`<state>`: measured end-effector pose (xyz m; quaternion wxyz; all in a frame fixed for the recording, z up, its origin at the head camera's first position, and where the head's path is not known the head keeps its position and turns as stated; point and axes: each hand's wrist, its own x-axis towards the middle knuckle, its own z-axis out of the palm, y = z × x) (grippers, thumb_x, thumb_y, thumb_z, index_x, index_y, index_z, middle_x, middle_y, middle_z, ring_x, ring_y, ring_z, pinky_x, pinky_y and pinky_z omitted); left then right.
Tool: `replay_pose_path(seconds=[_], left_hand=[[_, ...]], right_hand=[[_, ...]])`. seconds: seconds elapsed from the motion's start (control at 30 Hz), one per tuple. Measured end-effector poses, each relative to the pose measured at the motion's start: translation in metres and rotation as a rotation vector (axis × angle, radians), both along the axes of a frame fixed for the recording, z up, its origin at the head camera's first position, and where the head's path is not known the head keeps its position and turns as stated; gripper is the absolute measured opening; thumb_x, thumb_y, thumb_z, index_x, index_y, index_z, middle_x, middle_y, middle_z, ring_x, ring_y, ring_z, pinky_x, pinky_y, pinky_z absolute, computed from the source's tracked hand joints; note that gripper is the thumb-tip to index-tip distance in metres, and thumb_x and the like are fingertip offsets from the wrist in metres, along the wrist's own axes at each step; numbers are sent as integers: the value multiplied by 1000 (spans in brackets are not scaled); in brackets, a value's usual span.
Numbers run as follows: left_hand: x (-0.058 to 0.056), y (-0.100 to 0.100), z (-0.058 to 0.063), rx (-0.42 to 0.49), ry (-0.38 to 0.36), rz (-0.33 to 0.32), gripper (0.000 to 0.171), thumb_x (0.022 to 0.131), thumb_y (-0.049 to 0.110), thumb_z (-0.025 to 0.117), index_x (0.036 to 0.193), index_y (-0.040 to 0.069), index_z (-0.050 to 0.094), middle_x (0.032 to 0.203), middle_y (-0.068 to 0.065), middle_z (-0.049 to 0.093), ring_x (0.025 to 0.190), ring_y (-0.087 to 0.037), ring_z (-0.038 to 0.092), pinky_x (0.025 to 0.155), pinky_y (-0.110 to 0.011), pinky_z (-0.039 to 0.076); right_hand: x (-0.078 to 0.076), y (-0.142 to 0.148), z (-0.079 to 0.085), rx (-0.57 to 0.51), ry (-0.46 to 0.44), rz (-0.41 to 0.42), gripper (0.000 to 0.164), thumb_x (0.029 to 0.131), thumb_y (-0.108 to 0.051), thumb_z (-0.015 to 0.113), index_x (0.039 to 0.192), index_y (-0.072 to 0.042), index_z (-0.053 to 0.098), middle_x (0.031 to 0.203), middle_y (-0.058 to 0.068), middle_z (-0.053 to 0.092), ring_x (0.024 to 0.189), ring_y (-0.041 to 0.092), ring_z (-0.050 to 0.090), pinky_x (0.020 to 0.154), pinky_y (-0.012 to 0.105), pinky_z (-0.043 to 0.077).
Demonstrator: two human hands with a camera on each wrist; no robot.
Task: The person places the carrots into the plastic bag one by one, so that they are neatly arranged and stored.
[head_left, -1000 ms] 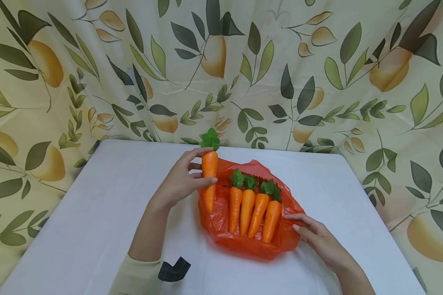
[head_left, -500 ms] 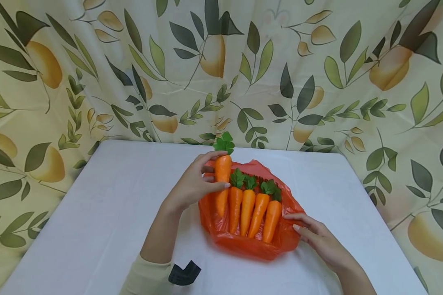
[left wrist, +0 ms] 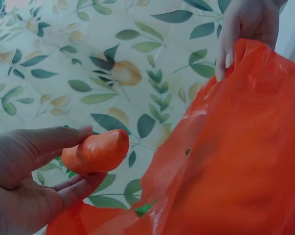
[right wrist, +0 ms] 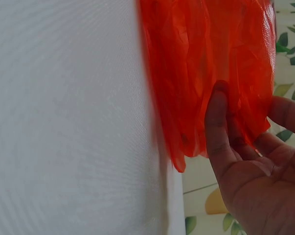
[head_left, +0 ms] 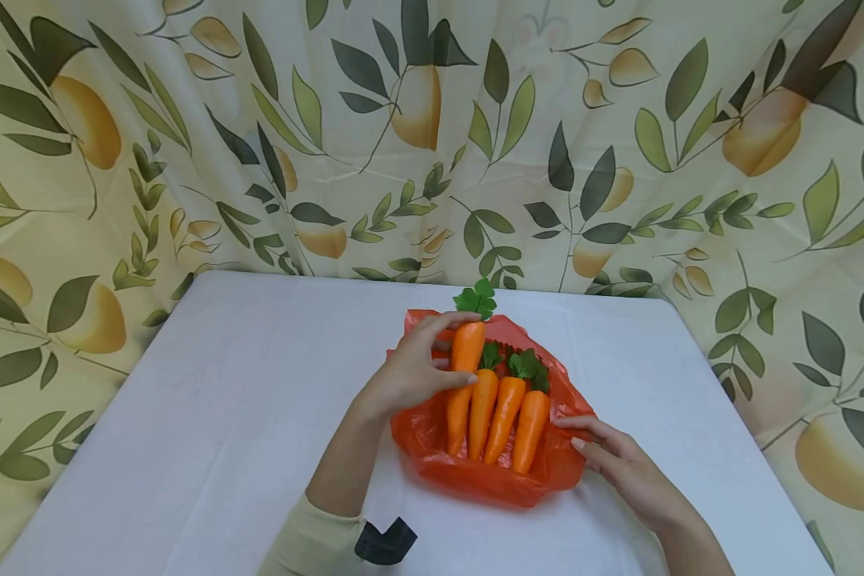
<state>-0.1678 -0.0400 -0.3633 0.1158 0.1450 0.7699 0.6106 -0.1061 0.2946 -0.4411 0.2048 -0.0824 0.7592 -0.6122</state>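
Observation:
My left hand [head_left: 414,372] pinches an orange carrot [head_left: 468,346] with a green leafy top between thumb and fingers. It is over an open red plastic bag [head_left: 468,484], overlapping the leftmost of several carrots [head_left: 506,420] lying side by side inside, leaves pointing away from me. In the left wrist view, the held carrot [left wrist: 101,151] points its narrow end at the camera, beside the bag's raised wall [left wrist: 235,161]. My right hand [head_left: 630,472] holds the bag's right edge; in the right wrist view, its fingers and thumb lie on either side of the plastic [right wrist: 201,73].
The bag sits on a white-covered table [head_left: 259,344]. Behind and around the table hangs a cloth [head_left: 432,160] printed with leaves and fruit. A black piece [head_left: 386,542] sticks out at my left sleeve's cuff.
My left hand has carried the carrot to the right and slightly nearer me, from the bag's left side to over the carrots inside. My right hand has stayed at the bag's edge.

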Motion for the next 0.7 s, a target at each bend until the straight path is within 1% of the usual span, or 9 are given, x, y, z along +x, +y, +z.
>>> replay_pose_path(seconds=[0.17,0.3,0.5,0.7], left_hand=[[2,12,-6,15,-8,-27,70,86,3,84,142,35,58,139,5,48,116,-22,55,94,-33,55],[1,21,-15,21,-20,-48,70,86,1,84,142,33,58,139,5,49,116,-22,55,94,-33,55],[-2,26,-32,-5,-62,-28,70,86,2,84,143,33,58,138,3,50,116,-24,54,86,-32,58],[-2,27,-43,-77,-71,-2,68,86,4,84,143,31,58,138,0,50,117,-25,53,83,-35,58]], right_hand=[[1,0,-1,8,-9,-6,41,110,-19,51,146,0,53,147,20,51,122,12,60,96,32,53],[1,-1,0,8,-20,-12,41,110,-19,51,146,0,52,148,23,49,122,12,60,96,32,53],[1,-2,2,14,-23,-20,41,109,-19,52,146,0,53,149,24,47,122,11,60,96,31,53],[1,-2,1,9,-1,-11,40,110,-19,52,146,0,53,150,24,47,123,11,60,96,30,52]])
